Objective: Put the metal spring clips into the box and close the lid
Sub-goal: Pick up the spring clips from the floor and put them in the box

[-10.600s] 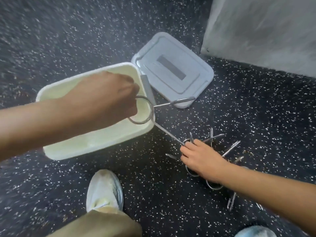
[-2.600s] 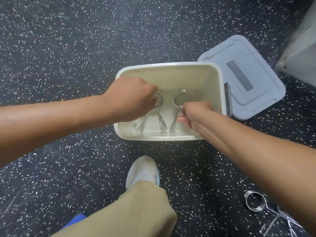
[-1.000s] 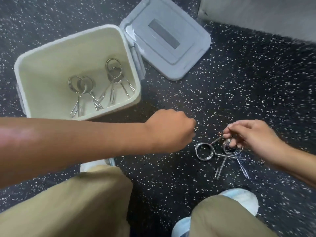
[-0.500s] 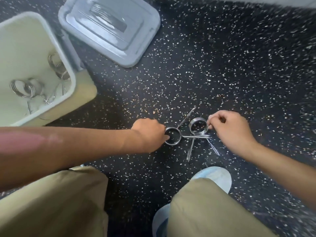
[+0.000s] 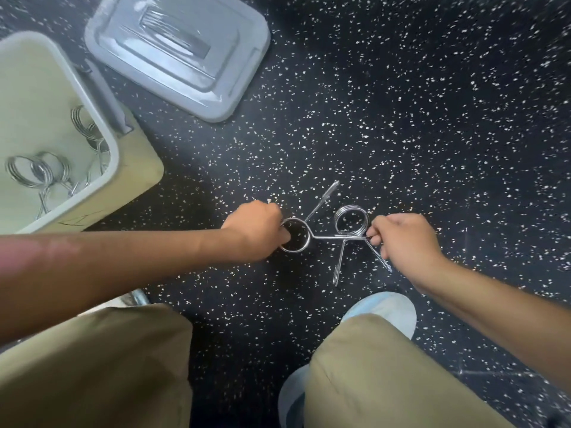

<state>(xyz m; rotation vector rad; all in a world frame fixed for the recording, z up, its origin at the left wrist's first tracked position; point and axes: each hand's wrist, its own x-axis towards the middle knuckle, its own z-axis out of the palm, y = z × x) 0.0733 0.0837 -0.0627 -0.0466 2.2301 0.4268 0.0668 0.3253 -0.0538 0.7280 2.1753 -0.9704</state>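
Two metal spring clips lie on the dark speckled floor between my hands, their handles crossing. My left hand [image 5: 258, 234] pinches the coil ring of the left clip [image 5: 304, 239]. My right hand [image 5: 401, 242] grips the right clip [image 5: 352, 222] at the side of its coil. The cream box [image 5: 105, 168] stands open at the far left with several clips [image 5: 40, 174] lying inside. Its grey lid [image 5: 176, 54] lies flat on the floor behind the box.
My knees in khaki trousers fill the bottom of the view. A light shoe [image 5: 389, 310] rests on the floor just below the right clip, and another shoe [image 5: 129, 299] peeks out by my left knee.
Both hands have closed on the two floor clips; half a second ago they were just reaching them. The view has shifted slightly, with the box further into frame.
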